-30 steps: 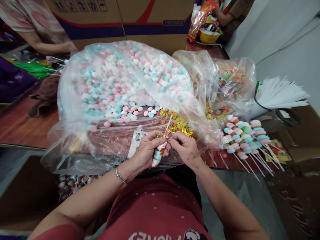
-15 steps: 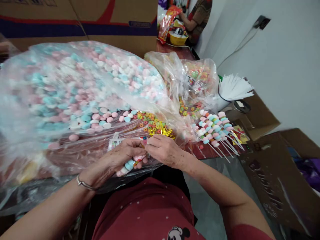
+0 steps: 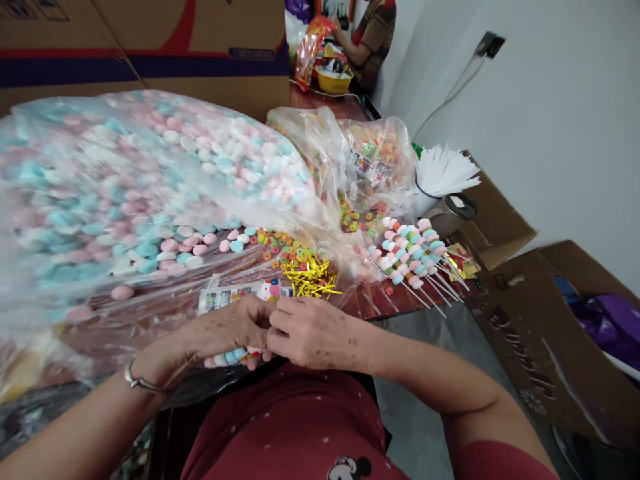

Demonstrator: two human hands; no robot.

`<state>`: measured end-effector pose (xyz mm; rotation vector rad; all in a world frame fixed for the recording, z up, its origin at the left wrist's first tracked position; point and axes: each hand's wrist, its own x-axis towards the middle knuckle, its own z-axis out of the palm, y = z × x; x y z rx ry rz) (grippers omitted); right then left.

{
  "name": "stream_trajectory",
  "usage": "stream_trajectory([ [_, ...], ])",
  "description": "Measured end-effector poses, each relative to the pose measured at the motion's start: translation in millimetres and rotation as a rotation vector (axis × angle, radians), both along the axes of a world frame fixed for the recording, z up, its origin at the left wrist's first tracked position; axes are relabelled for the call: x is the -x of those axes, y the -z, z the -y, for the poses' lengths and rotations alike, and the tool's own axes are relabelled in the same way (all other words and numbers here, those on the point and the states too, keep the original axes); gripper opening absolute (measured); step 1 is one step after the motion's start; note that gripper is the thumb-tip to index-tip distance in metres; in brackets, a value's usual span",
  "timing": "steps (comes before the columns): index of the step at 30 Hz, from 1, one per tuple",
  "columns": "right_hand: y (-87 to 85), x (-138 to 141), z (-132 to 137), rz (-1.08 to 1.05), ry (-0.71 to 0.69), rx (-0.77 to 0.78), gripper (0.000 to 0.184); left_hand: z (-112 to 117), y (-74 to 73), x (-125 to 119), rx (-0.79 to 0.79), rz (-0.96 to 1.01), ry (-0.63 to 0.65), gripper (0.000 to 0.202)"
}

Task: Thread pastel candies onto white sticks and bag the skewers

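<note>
My left hand (image 3: 227, 330) is closed around a candy skewer (image 3: 230, 358) of pink, white and blue discs, held sideways at the table's near edge. Touching it from the right, my right hand (image 3: 307, 331) pinches at the skewer's end, fingers pressed together. Just beyond my fingers lies a heap of gold twist ties (image 3: 307, 275) and a printed label (image 3: 235, 295). A big clear bag of pastel candy discs (image 3: 150, 180) fills the table behind.
Finished candy skewers (image 3: 413, 250) lie in a row at the right, next to a bag of small coloured ring candies (image 3: 370, 167) and a bunch of white sticks (image 3: 445, 170). Cardboard boxes (image 3: 540, 333) stand on the floor at right. Another person (image 3: 367, 37) works at the far end.
The view has swung to the right. My hands have come down toward the table's edge, and the skewer has tipped from nearly upright to lying sideways.
</note>
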<state>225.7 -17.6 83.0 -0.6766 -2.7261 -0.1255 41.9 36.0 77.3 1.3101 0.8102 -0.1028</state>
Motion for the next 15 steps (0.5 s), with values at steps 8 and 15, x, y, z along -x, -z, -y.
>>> stream_trajectory([
  [8,24.0,20.2,-15.5,-0.211,0.649,0.025,0.022,11.9,4.0,-17.6,-1.325,-0.045,-0.470,0.009],
  [15,16.7,32.9,-27.9,-1.157,0.637,0.565,0.017,32.7,12.2,-2.6,-1.227,0.215,-0.607,0.010],
])
